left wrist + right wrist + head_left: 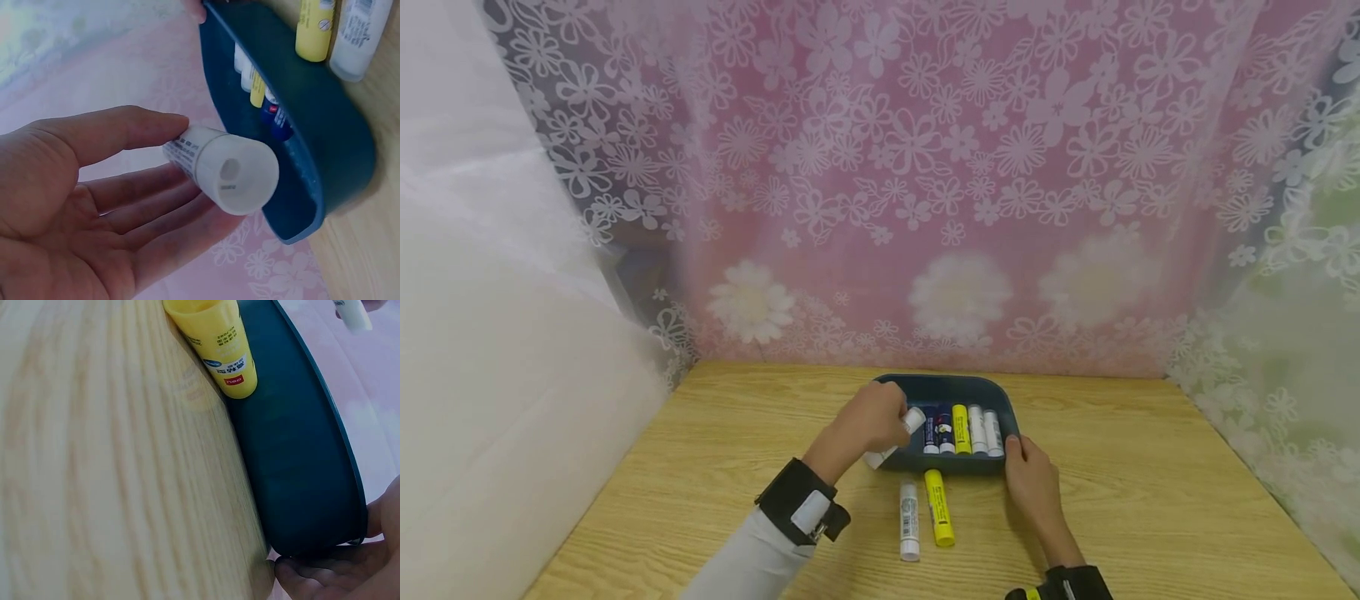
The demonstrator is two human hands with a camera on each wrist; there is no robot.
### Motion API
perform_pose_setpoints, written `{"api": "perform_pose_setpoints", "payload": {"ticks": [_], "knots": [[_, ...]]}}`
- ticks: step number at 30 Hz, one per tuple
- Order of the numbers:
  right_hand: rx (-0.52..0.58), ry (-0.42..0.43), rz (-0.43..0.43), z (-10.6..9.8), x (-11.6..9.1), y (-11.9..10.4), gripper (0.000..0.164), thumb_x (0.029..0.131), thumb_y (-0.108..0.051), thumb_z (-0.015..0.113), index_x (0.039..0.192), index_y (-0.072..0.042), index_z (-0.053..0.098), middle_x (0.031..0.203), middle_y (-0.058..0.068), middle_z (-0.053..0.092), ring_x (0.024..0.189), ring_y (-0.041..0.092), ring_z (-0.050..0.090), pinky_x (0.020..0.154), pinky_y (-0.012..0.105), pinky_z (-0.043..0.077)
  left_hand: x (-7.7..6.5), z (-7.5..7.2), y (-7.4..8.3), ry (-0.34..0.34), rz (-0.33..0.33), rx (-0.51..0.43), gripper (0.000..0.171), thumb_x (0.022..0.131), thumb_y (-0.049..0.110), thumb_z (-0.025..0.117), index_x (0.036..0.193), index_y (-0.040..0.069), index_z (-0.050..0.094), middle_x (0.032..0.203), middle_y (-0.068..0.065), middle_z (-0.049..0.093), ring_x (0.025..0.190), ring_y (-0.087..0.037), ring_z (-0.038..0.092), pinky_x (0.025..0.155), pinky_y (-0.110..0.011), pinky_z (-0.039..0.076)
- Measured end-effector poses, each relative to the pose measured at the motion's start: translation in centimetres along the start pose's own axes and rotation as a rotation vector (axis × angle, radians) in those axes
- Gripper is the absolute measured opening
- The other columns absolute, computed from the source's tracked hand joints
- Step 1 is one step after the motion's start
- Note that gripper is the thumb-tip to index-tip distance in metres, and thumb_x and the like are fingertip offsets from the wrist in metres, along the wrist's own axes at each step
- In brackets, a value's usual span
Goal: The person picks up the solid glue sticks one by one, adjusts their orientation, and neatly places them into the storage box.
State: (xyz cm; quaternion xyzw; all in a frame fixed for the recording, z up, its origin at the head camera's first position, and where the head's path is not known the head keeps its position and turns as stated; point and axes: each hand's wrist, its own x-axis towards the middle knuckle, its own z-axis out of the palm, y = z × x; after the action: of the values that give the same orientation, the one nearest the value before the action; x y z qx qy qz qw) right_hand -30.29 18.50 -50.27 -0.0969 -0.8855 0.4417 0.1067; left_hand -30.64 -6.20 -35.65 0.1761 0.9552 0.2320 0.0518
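Note:
Between thumb and fingers, my left hand (871,418) pinches a white glue stick (237,172), held tilted above the left end of a dark teal tray (913,464). Inside the tray several glue sticks lie side by side: dark blue ones, a yellow glue stick (961,429) and white ones. My right hand (1033,483) grips the tray's front right corner, thumb at the rim and fingers low on the outside, as the right wrist view shows.
On the wooden table (1120,483) in front of the tray lie another white glue stick (909,521) and another yellow glue stick (939,508). A pink flowered curtain (865,167) hangs behind the table, with pale sheeting (497,292) at the left.

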Motion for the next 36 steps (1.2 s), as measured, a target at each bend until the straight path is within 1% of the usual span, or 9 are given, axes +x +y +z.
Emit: {"api": "perform_pose_setpoints", "payload": {"ticks": [2,4,9,13,17,21,29,32,36], "knots": [[-0.001,0.004,-0.005,0.0,-0.1,0.0,0.048,0.11,-0.034,0.033,0.123,0.001,0.064,0.115,0.022,0.065,0.097,0.031,0.059,0.079,0.043,0.048,0.6,-0.2,0.1,0.011,-0.007,0.002,0.013,0.081,0.007,0.079,0.076,0.003,0.068,0.067,-0.003,0.058,0.054,-0.014,0.053,0.048,-0.024,0.046],[-0.002,0.008,-0.008,-0.1,-0.1,-0.1,0.048,0.11,-0.033,0.033,0.122,0.001,0.064,0.113,0.022,0.066,0.096,0.031,0.059,0.078,0.043,0.048,1.1,-0.5,0.2,0.026,-0.012,0.001,0.013,0.081,0.008,0.08,0.077,0.003,0.069,0.07,-0.004,0.062,0.056,-0.015,0.056,0.05,-0.025,0.049],[-0.003,0.015,-0.01,-0.1,-0.1,0.0,0.046,0.11,-0.032,0.034,0.117,0.001,0.065,0.107,0.02,0.065,0.091,0.029,0.056,0.073,0.038,0.045,2.2,-0.8,0.5,0.066,0.009,-0.019,0.017,0.082,0.007,0.08,0.072,0.004,0.067,0.066,-0.004,0.06,0.052,-0.015,0.055,0.047,-0.025,0.049],[-0.004,0.016,-0.008,0.0,0.0,0.1,0.047,0.11,-0.032,0.034,0.119,0.001,0.065,0.11,0.021,0.066,0.094,0.03,0.058,0.076,0.041,0.047,2.9,-0.9,0.5,0.084,0.019,-0.041,0.015,0.084,0.008,0.078,0.073,0.004,0.069,0.064,-0.004,0.06,0.051,-0.015,0.055,0.045,-0.024,0.048],[-0.007,0.015,-0.012,0.0,0.0,0.2,0.048,0.11,-0.032,0.033,0.121,0.002,0.065,0.115,0.023,0.066,0.098,0.033,0.06,0.081,0.048,0.049,3.7,-0.6,0.5,0.109,0.018,-0.054,0.01,0.085,0.01,0.077,0.08,0.003,0.071,0.067,-0.004,0.063,0.053,-0.015,0.058,0.047,-0.024,0.049],[-0.006,0.016,-0.012,0.0,0.0,0.2,0.048,0.11,-0.032,0.033,0.121,0.003,0.065,0.115,0.023,0.066,0.099,0.033,0.061,0.082,0.049,0.05,4.6,0.2,0.2,0.152,0.02,-0.071,0.011,0.084,0.011,0.077,0.083,0.003,0.071,0.068,-0.004,0.064,0.054,-0.015,0.059,0.048,-0.024,0.05],[-0.008,0.026,-0.02,0.0,0.0,0.1,0.045,0.11,-0.031,0.035,0.116,0.001,0.066,0.107,0.021,0.067,0.091,0.03,0.059,0.075,0.041,0.048,6.5,2.7,-0.9,0.253,-0.023,-0.091,0.026,0.082,0.012,0.079,0.062,0.007,0.063,0.055,-0.001,0.055,0.046,-0.013,0.052,0.043,-0.022,0.043],[-0.005,0.023,-0.019,0.0,0.0,0.0,0.044,0.11,-0.031,0.035,0.113,0.001,0.066,0.103,0.019,0.065,0.088,0.029,0.057,0.071,0.037,0.045,6.8,3.5,-1.0,0.283,-0.063,-0.11,0.024,0.083,0.011,0.077,0.066,0.007,0.061,0.058,-0.001,0.052,0.048,-0.014,0.05,0.043,-0.024,0.04],[0.001,0.02,-0.015,-0.1,0.0,-0.1,0.044,0.11,-0.031,0.035,0.111,0.001,0.066,0.1,0.018,0.063,0.085,0.028,0.055,0.068,0.035,0.043,7.0,4.5,-1.1,0.338,-0.078,-0.178,0.021,0.083,0.007,0.074,0.07,0.008,0.058,0.058,0.0,0.045,0.048,-0.015,0.044,0.042,-0.025,0.034]]}}
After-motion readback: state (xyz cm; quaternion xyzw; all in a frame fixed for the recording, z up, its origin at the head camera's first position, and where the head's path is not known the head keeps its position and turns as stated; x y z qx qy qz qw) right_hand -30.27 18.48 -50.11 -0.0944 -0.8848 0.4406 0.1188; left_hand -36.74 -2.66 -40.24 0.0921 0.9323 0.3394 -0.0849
